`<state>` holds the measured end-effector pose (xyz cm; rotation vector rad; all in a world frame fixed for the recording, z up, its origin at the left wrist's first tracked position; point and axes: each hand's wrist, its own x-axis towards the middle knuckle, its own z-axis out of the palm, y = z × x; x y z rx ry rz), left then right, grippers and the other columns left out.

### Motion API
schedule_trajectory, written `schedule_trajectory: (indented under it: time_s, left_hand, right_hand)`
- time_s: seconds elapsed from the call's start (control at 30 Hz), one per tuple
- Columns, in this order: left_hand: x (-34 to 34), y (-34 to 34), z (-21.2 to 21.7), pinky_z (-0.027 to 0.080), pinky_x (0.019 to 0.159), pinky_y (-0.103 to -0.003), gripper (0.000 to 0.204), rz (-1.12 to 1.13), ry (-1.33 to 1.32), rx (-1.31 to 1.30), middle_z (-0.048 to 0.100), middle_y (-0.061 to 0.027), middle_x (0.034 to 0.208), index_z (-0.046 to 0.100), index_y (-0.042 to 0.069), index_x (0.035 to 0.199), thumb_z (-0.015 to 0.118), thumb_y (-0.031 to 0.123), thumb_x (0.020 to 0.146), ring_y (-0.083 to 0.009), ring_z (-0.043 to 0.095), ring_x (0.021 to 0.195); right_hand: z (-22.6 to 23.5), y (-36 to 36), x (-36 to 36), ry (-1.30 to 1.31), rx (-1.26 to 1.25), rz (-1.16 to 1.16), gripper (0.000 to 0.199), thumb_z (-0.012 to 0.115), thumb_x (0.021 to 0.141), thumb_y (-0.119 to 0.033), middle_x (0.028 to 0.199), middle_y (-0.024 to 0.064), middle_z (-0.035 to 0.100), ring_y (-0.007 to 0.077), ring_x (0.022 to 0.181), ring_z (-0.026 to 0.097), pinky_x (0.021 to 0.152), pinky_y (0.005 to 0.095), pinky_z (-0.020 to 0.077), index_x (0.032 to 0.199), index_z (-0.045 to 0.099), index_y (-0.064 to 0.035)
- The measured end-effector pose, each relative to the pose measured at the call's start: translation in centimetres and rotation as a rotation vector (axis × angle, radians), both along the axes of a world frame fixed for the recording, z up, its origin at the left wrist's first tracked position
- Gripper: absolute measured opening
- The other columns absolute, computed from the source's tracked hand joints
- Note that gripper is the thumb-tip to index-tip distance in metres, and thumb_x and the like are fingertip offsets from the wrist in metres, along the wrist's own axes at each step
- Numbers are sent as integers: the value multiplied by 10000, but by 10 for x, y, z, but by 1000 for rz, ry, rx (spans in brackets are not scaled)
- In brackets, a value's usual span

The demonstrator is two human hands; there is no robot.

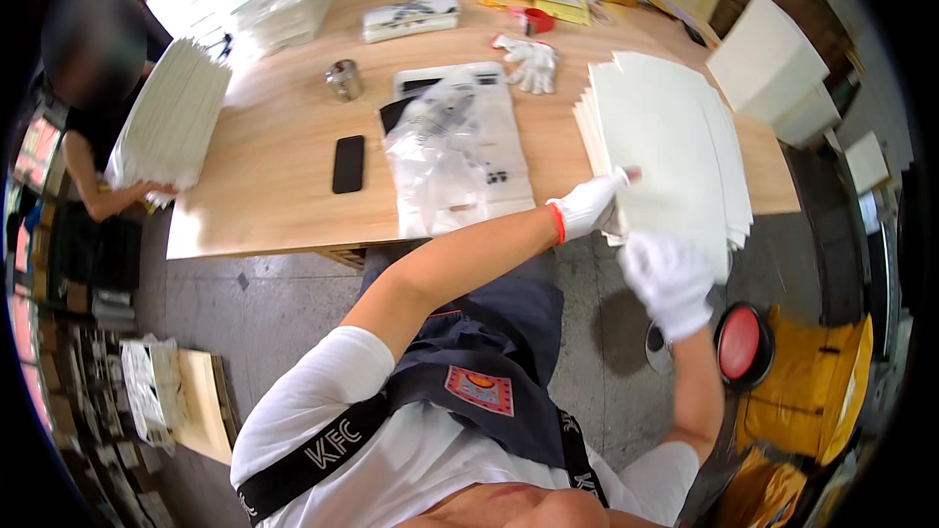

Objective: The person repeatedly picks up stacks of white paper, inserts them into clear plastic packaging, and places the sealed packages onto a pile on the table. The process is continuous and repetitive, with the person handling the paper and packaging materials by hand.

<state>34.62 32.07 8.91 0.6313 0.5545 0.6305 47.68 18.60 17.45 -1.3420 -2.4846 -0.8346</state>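
A stack of large white sheets (665,127), like flat paper or card, lies at the right of the table and overhangs its near edge. My left hand (590,207), in a white glove with a red cuff, grips the stack's near left edge, a bare fingertip showing on top. Smeared by motion, my white-gloved right hand (670,279) is at the stack's near edge; its fingers cannot be made out. Left of the stack, a clear plastic bag (430,152) lies crumpled over a pile of printed white plastic bags (504,142).
On the wooden table (279,152) are a black phone (348,164), a metal tin (343,80), a spare glove (529,64) and red tape (535,22). A person (93,152) at the left holds a white stack (174,117). A red-seated stool (743,343) stands beside a yellow sack (807,386).
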Motion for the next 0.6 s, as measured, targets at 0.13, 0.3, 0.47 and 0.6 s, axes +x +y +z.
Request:
schedule_trajectory:
  time_s: [0.13, 0.3, 0.47, 0.6]
  left_hand:
    - [-85, 1, 2, 468, 894, -308, 338, -76, 500, 515, 675, -106, 1053, 649, -57, 1084, 545, 214, 909, -179, 616, 997]
    - [-146, -9, 51, 513, 822, -358, 436, -295, 783, 659, 686, -177, 1014, 577, -23, 1221, 611, 224, 863, -260, 655, 965]
    - [-111, -102, -10, 360, 1103, -416, 979, 303, 1025, 1353, 308, -290, 1495, 185, 27, 1495, 758, 258, 735, -413, 361, 1379]
    - [-129, -128, -11, 292, 1145, -445, 819, 145, 978, 1416, 307, -282, 1489, 377, 19, 1410, 760, 232, 718, -429, 271, 1414]
  right_hand:
    - [-3, -32, 3, 542, -166, -6, 544, 684, 884, -376, 1258, 204, 582, 317, 1154, 580, 979, 391, 459, 1295, 562, -41]
    - [-115, -12, 66, 2059, -835, 24, 465, 508, 990, -202, 1391, 199, 485, 287, 1259, 510, 1058, 408, 427, 1375, 436, 48]
    - [-86, -13, -69, 1682, -709, 85, 552, 608, 944, -247, 1416, 206, 479, 260, 1337, 427, 1118, 353, 325, 1376, 454, 60]
    - [-127, -14, -77, 1477, -598, -197, 347, 639, 919, -196, 1083, 193, 661, 283, 945, 650, 822, 362, 497, 1185, 606, 24]
